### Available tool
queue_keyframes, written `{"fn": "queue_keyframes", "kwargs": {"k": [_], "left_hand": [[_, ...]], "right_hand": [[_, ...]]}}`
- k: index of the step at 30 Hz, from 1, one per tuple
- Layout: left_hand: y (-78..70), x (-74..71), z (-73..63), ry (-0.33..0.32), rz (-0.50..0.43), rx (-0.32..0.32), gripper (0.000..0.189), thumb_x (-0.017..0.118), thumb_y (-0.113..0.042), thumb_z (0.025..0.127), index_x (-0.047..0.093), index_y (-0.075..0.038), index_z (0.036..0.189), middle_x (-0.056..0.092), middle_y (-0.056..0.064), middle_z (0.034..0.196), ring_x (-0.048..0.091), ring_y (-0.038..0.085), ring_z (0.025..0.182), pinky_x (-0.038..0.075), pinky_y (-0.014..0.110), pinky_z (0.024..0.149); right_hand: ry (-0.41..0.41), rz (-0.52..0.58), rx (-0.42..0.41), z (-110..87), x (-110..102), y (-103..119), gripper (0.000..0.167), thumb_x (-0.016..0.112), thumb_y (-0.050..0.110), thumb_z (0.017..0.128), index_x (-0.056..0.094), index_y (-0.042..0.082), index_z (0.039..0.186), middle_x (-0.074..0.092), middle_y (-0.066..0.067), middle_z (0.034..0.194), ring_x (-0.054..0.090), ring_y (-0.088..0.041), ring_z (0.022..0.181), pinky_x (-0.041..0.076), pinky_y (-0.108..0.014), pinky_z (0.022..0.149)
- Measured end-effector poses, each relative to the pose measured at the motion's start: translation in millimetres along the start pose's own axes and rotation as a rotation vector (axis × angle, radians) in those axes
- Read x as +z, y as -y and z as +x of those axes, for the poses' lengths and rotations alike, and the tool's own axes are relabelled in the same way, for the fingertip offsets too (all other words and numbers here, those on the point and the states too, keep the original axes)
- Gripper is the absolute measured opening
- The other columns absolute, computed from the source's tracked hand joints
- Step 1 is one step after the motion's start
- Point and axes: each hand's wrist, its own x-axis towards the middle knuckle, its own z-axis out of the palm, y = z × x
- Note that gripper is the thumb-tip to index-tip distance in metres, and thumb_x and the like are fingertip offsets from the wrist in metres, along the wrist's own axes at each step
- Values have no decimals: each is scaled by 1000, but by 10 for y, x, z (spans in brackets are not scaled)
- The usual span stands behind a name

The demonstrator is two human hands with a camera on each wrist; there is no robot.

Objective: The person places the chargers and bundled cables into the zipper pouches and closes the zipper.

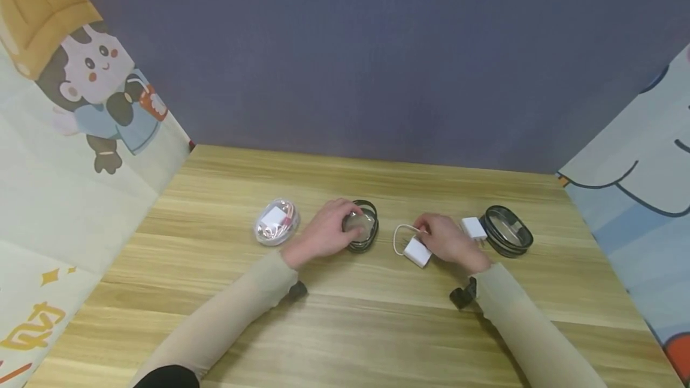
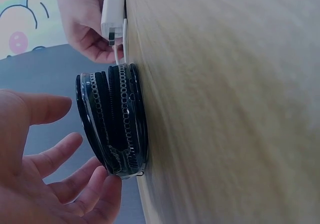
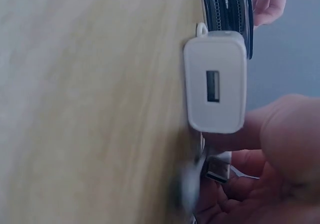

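My left hand (image 1: 326, 229) is over an oval clear case with black zip edges (image 1: 367, 238). In the left wrist view its fingers are apart and loosely bent, with the thumb clear of the black-edged case (image 2: 112, 119); whether the lower fingertips touch it I cannot tell. My right hand (image 1: 443, 238) pinches a white USB charging cable (image 1: 398, 238), its metal plug (image 3: 218, 170) showing by the fingers. Beside that hand lies a white charger block (image 1: 417, 252), its USB port facing the right wrist camera.
Left of my left hand sits a clear oval case (image 1: 277, 222) with a white charger and cable inside. On the right, another white charger block (image 1: 474, 229) lies against a black-edged clear case (image 1: 507, 231). A dark partition (image 1: 377, 64) stands behind the wooden table (image 1: 345, 328).
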Motion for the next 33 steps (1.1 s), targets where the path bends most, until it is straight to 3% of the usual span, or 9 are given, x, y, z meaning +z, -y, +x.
{"fn": "queue_keyframes", "kwargs": {"k": [5, 9, 16, 19, 25, 28, 33], "left_hand": [[-2, 9, 7, 5, 0, 4, 40, 68, -36, 93, 62, -14, 126, 58, 5, 134, 49, 25, 128, 36, 42, 112], [-12, 17, 7, 7, -6, -1, 40, 68, -38, 93, 61, -15, 126, 58, 5, 134, 48, 26, 129, 35, 43, 113], [-24, 39, 24, -11, 7, -38, 41, 69, -39, 92, 61, -16, 126, 56, 5, 136, 47, 26, 129, 36, 44, 112], [-25, 56, 50, -34, 37, -62, 44, 69, -41, 91, 61, -16, 126, 55, 6, 137, 47, 26, 128, 40, 46, 108], [-40, 82, 99, -67, 112, -122, 58, 70, -50, 88, 58, -13, 131, 49, 11, 142, 44, 30, 130, 43, 50, 105], [-54, 87, 119, -73, 131, -162, 68, 72, -56, 84, 56, -11, 133, 48, 12, 143, 43, 32, 130, 44, 51, 104], [-89, 87, 155, -63, 140, -206, 76, 74, -60, 79, 55, -11, 133, 50, 13, 139, 49, 34, 124, 47, 52, 99]], "right_hand": [[-42, 34, -12, -3, 1, -37, 19, 60, 8, 95, 65, -1, 111, 66, -8, 95, 59, -22, 83, 51, -42, 76], [-119, 141, -10, -18, -6, -99, 24, 60, 6, 95, 65, -5, 116, 68, -9, 92, 62, -21, 82, 52, -39, 74], [-248, 307, 41, -43, -24, -155, 23, 67, 10, 95, 68, 1, 116, 73, -10, 96, 71, -25, 86, 55, -41, 79], [-293, 353, 65, -49, -39, -154, 23, 69, 11, 94, 69, 3, 116, 72, -12, 102, 71, -23, 92, 55, -33, 80], [-314, 597, 77, -47, -58, -119, 29, 65, 7, 96, 64, -6, 121, 69, -23, 109, 69, -5, 88, 54, -15, 76], [-304, 723, 73, -30, -60, -93, 31, 64, 3, 96, 60, -10, 124, 67, -27, 112, 68, -1, 86, 56, -19, 79], [-283, 869, 60, -14, -80, -24, 34, 62, 1, 97, 56, -13, 127, 65, -32, 115, 71, -10, 89, 57, -31, 86]]}}
